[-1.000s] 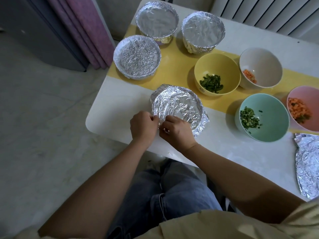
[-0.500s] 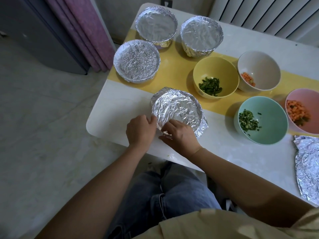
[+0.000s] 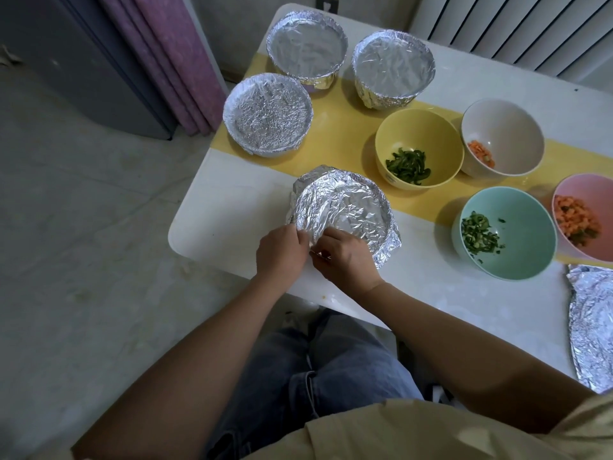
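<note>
A bowl wrapped in crinkled aluminium foil (image 3: pixel 348 210) stands near the front edge of the white table (image 3: pixel 232 207). My left hand (image 3: pixel 280 252) and my right hand (image 3: pixel 346 257) meet at the bowl's near rim. Both pinch the loose foil edge there with curled fingers. The foil sags into the bowl, and its skirt flares out on the right side. The bowl itself is hidden under the foil.
Three foil-covered bowls (image 3: pixel 268 114) (image 3: pixel 306 49) (image 3: pixel 393 68) stand at the back left on a yellow runner (image 3: pixel 335 134). A yellow bowl (image 3: pixel 418 147) and a mint bowl (image 3: pixel 507 232) hold chopped greens; a white bowl (image 3: pixel 502 137) and a pink bowl (image 3: pixel 583 215) hold diced carrot. A loose foil sheet (image 3: pixel 592 327) lies at right.
Both hands stay at the near rim and keep working the foil edge with small finger movements. The bowl has not moved on the table; the view has shifted slightly.
</note>
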`<state>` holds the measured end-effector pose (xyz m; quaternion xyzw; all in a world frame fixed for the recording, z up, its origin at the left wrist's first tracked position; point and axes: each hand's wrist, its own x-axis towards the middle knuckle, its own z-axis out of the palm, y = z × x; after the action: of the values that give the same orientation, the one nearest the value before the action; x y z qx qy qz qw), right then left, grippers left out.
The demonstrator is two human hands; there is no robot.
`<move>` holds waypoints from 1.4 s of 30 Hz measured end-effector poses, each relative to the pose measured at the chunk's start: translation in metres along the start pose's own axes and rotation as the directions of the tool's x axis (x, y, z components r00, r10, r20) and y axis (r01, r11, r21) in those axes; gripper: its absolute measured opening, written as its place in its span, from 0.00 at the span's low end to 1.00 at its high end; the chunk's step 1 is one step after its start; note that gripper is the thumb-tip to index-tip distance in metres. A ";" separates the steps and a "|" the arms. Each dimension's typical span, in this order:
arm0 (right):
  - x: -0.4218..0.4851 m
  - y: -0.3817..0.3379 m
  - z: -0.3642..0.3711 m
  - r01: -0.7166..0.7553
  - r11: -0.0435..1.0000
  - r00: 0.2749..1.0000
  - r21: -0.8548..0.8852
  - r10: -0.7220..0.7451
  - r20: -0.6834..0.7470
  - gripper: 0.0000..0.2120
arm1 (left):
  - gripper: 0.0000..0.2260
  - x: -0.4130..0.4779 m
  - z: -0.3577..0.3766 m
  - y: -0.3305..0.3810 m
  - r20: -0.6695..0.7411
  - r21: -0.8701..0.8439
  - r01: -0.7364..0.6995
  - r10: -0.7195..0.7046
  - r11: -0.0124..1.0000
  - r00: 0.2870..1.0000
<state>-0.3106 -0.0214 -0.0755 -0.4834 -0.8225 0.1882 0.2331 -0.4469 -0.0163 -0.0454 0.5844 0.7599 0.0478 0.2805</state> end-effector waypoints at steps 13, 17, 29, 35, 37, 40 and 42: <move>0.000 -0.001 -0.001 0.027 0.999 0.999 0.019 -0.027 0.026 0.07 | 0.16 0.006 -0.005 -0.002 0.054 -0.040 0.038 -0.036 0.998 0.998; -0.004 0.003 -0.007 0.042 0.999 0.998 -0.004 -0.042 0.043 0.11 | 0.18 0.006 -0.008 -0.005 0.021 -0.055 0.034 -0.033 0.998 0.999; 0.001 -0.003 0.005 0.002 1.000 1.000 0.021 -0.003 0.016 0.07 | 0.15 0.002 0.004 -0.010 -0.045 -0.075 0.017 -0.021 0.997 0.999; 0.009 -0.012 0.005 -0.030 0.999 1.000 0.030 0.031 -0.001 0.06 | 0.14 -0.002 0.002 -0.008 -0.149 -0.081 0.030 -0.042 0.996 0.988; 0.010 -0.014 0.006 -0.039 0.999 0.999 0.027 0.039 -0.007 0.06 | 0.14 0.000 0.002 -0.007 -0.151 -0.026 -0.010 0.006 1.000 0.988; 0.012 -0.014 0.008 -0.062 0.998 0.997 0.018 0.062 -0.034 0.06 | 0.14 0.005 -0.001 -0.006 -0.149 0.016 -0.034 0.036 0.999 0.988; 0.013 -0.014 0.007 -0.046 0.999 0.998 0.000 0.046 -0.032 0.06 | 0.14 0.006 -0.003 -0.006 -0.147 0.026 -0.029 0.033 0.999 0.989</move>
<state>-0.3299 -0.0170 -0.0717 -0.5055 -0.8074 0.1853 0.2416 -0.4545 -0.0114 -0.0475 0.5943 0.7699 0.0863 0.2158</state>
